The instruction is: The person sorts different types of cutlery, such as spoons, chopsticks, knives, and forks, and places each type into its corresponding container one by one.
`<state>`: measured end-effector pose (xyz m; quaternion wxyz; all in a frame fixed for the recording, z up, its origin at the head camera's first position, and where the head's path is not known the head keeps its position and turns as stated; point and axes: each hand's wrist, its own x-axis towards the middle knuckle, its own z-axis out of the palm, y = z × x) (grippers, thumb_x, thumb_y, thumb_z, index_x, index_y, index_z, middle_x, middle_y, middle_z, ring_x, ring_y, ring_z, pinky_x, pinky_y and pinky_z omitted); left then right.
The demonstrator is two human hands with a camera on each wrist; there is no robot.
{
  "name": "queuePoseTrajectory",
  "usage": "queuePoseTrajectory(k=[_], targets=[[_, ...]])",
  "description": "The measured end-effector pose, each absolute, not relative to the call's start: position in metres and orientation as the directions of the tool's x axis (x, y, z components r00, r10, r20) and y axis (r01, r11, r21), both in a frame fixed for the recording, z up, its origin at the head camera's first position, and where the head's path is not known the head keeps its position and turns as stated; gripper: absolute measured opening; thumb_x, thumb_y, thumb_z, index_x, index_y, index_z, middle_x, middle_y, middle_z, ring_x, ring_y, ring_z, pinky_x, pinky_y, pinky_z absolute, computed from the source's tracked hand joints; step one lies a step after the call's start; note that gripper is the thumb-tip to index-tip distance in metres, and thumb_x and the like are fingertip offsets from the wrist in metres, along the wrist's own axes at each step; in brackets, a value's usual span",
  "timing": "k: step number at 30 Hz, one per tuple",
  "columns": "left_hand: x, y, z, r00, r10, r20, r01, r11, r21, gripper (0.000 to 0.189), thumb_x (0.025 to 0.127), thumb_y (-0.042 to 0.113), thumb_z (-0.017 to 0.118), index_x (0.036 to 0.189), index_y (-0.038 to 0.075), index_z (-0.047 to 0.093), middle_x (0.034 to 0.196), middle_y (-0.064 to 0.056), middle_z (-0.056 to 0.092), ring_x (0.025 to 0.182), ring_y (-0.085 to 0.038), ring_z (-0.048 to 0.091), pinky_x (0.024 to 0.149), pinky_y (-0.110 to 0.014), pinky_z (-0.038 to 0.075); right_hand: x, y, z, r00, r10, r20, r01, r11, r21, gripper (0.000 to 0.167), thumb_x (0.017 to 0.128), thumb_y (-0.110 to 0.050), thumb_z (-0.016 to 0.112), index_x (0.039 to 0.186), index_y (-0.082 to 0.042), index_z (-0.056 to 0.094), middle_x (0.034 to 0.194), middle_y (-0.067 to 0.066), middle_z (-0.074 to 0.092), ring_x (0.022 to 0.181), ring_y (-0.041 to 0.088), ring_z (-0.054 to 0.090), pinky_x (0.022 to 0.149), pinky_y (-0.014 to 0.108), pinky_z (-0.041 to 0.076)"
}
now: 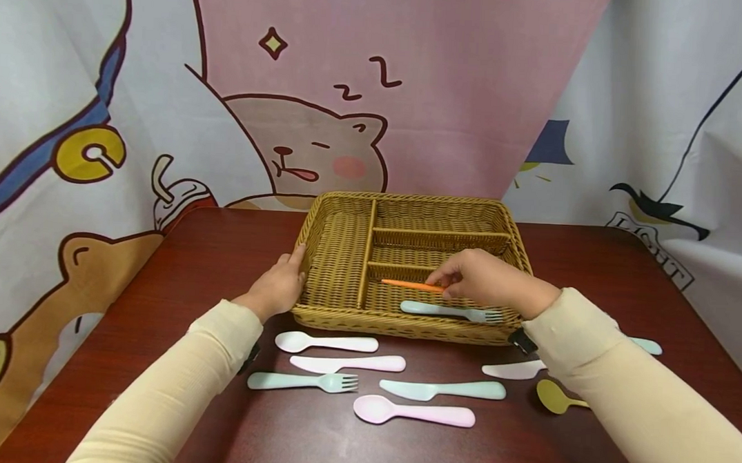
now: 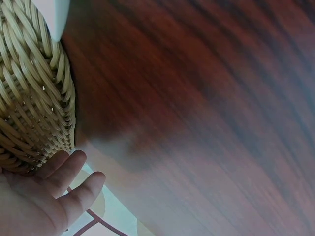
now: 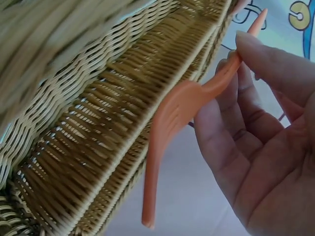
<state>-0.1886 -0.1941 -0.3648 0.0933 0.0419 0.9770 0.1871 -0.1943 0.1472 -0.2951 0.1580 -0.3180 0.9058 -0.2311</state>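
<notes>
My right hand [image 1: 468,277] pinches an orange fork [image 3: 177,110] between thumb and fingers, over the front right compartment of a woven basket [image 1: 398,322]. In the head view the fork looks thin and edge-on, one end pointing left; my fingers hide the rest. Below it, a pale blue-green fork [image 1: 432,309] lies in that compartment, tines to the right. My left hand [image 1: 278,283] rests against the basket's left side, its fingers fairly straight. In the left wrist view its fingers [image 2: 81,194] are spread loosely beside the wicker wall.
In front of the basket lie a white spoon [image 1: 294,341], a pale pink knife [image 1: 353,363], a green fork [image 1: 302,382], a green knife [image 1: 441,390] and a pink spoon [image 1: 413,413]. Near the right sleeve are another pale knife [image 1: 511,369] and an olive spoon [image 1: 553,397].
</notes>
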Motion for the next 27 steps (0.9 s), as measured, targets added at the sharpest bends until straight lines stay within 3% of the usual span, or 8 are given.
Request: queuePoseTrajectory(k=[7,16,20,22,27], targets=[[-0.188,-0.194,-0.364,-0.978,0.118,-0.171,0.047,0.928,0.37,0.061,0.103,0.015,0.034,0.155,0.005,0.005,0.148,-0.03,0.028,0.13,-0.042,0.042,0.105,-0.051,0.037,-0.209,0.147,-0.302,-0.746,-0.64,-0.182,-0.466,0.698,-0.544,0.027,0.085,0.0,0.069,0.112,-0.003,0.072,0.078,0.006,0.064,0.058,0.012,0.045,0.056,0.028,0.042],[-0.188,-0.194,-0.364,-0.976,0.117,-0.184,0.041,0.927,0.373,0.061,0.104,0.016,0.033,0.156,0.006,0.003,0.15,-0.029,0.027,0.132,-0.041,0.04,0.105,-0.051,0.037,-0.219,0.144,-0.31,-0.727,-0.661,-0.186,-0.494,0.692,-0.527,0.024,0.086,0.002,0.068,0.108,-0.003,0.073,0.093,0.008,0.07,0.071,0.014,0.053,0.064,0.028,0.043],[-0.188,-0.193,-0.364,-0.975,0.114,-0.19,0.036,0.927,0.372,0.061,0.104,0.016,0.034,0.156,0.007,0.003,0.15,-0.028,0.026,0.132,-0.04,0.04,0.105,-0.051,0.037,-0.221,0.142,-0.31,-0.716,-0.67,-0.196,-0.509,0.693,-0.511,0.009,0.086,0.003,0.068,0.086,-0.003,0.073,0.108,0.009,0.07,0.082,0.014,0.058,0.067,0.029,0.042],[-0.189,-0.193,-0.364,-0.975,0.113,-0.192,0.034,0.928,0.371,0.061,0.104,0.016,0.034,0.156,0.007,0.003,0.15,-0.028,0.026,0.132,-0.04,0.041,0.105,-0.051,0.037,-0.223,0.141,-0.311,-0.714,-0.667,-0.213,-0.493,0.695,-0.523,0.011,0.086,0.005,0.066,0.081,-0.003,0.071,0.113,0.01,0.069,0.076,0.014,0.055,0.065,0.029,0.041],[-0.189,-0.194,-0.364,-0.975,0.117,-0.189,0.04,0.929,0.369,0.061,0.104,0.016,0.034,0.156,0.006,0.003,0.15,-0.029,0.026,0.132,-0.041,0.04,0.106,-0.051,0.037,-0.227,0.138,-0.313,-0.71,-0.652,-0.266,-0.448,0.709,-0.544,0.023,0.087,0.008,0.062,0.106,0.0,0.073,0.091,0.014,0.068,0.055,0.013,0.034,0.057,0.028,0.039]])
